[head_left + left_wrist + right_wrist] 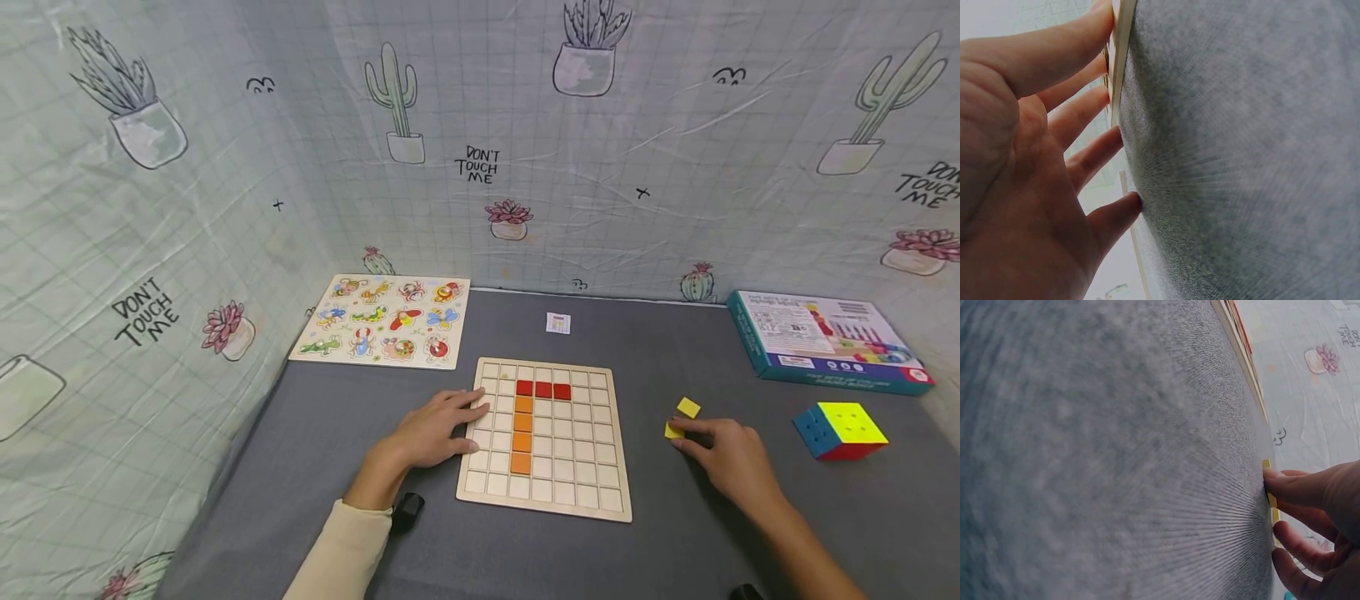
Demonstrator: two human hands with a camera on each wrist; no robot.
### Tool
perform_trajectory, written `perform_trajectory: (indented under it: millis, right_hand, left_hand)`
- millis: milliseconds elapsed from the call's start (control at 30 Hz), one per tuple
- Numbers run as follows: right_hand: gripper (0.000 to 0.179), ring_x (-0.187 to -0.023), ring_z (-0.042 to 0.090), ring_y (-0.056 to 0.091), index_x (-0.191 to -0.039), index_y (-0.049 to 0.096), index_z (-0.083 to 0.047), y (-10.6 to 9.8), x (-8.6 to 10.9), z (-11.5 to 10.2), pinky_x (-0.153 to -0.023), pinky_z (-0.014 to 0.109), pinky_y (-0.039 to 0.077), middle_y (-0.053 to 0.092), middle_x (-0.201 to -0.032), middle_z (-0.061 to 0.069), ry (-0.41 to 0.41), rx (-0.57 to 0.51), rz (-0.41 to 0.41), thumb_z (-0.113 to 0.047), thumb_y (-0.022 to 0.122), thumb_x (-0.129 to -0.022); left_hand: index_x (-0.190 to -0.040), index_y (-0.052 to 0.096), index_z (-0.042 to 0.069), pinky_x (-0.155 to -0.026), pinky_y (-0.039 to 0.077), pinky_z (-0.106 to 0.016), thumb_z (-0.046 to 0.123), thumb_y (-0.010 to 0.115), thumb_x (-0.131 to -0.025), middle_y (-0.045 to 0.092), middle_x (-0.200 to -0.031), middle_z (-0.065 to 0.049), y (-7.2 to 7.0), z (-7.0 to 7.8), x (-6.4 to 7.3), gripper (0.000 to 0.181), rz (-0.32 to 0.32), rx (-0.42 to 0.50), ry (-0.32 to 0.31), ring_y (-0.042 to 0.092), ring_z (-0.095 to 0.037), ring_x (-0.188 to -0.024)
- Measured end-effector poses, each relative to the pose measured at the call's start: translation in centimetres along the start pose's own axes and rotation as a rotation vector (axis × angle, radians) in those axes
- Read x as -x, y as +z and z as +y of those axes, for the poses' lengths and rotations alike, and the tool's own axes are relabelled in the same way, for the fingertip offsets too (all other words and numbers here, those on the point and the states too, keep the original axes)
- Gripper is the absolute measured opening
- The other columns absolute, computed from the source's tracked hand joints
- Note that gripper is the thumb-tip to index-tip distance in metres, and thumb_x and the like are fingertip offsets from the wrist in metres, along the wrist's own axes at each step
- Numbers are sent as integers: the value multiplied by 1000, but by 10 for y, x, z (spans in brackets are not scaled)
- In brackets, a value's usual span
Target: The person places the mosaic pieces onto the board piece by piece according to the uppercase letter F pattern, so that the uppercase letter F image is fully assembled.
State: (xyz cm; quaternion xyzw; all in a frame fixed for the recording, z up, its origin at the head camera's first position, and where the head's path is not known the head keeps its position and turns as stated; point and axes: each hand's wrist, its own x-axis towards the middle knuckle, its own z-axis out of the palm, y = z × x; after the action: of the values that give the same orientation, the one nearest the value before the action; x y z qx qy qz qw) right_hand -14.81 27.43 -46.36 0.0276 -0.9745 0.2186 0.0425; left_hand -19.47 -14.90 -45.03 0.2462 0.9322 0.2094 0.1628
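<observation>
A pale wooden grid board (577, 475) lies on the dark cloth. Three red square tiles (543, 390) form a row on it, and several orange tiles (521, 442) run down a column below the leftmost red one. My left hand (431, 429) rests at the board's left edge with fingers spread; the left wrist view shows thumb and fingers along that edge (1123, 37). To the right of the board, my right hand (731, 458) pinches a yellow square tile (672, 432) between thumb and finger, low at the cloth. A second yellow tile (688, 407) lies just beyond it.
An insect picture board (382, 321) lies at the back left. Behind the grid board is a small printed card (558, 323). A flat game box (828, 342) and a puzzle cube (842, 431) stand on the right. Printed cloth walls (600, 208) enclose the back and left.
</observation>
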Motion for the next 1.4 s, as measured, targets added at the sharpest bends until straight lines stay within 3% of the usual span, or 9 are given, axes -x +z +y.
perform_trajectory:
  millis: [267, 533, 1033, 1233, 1400]
  right_hand:
    - [24, -101, 46, 71, -108, 82, -12, -2, 0, -3, -78, 60, 53, 76, -113, 23, 19, 5, 2, -18, 82, -84]
    - [25, -87, 38, 72, -106, 82, -13, 0, 1, -5, -63, 44, 50, 76, -109, 25, 25, 22, 6, -20, 83, -83]
    - [20, -103, 43, 71, -105, 83, -14, -5, -3, -18, -81, 59, 53, 78, -110, 18, -1, -15, -23, -16, 81, -86]
    - [20, -96, 32, 75, -106, 82, -11, -5, -10, -39, -77, 45, 58, 80, -108, 13, -47, -97, -17, -11, 79, -86]
    - [19, -102, 30, 75, -104, 82, -8, 3, -14, -61, -75, 29, 60, 79, -113, 13, -107, -193, -28, -8, 81, -84]
  left_hand:
    - [-153, 49, 22, -109, 39, -68, 31, 70, -96, 33, -169, 1, -1, 0, -1, 62, -3, -9, -1, 30, -29, -154]
    - [-153, 48, 21, -110, 39, -68, 31, 71, -96, 33, -168, 1, 0, -1, 2, 62, -4, -3, 1, 30, -30, -154]
    - [-153, 49, 21, -108, 38, -71, 31, 70, -96, 33, -169, 1, 1, -1, 1, 62, 2, 3, 11, 31, -30, -154]
    - [-153, 49, 20, -108, 38, -71, 31, 70, -96, 33, -169, 0, 1, -2, 1, 62, 8, 1, 18, 31, -31, -154]
    - [-153, 49, 19, -109, 39, -69, 31, 70, -97, 33, -169, -1, 0, -1, 1, 61, 6, -3, 27, 31, -31, -154]
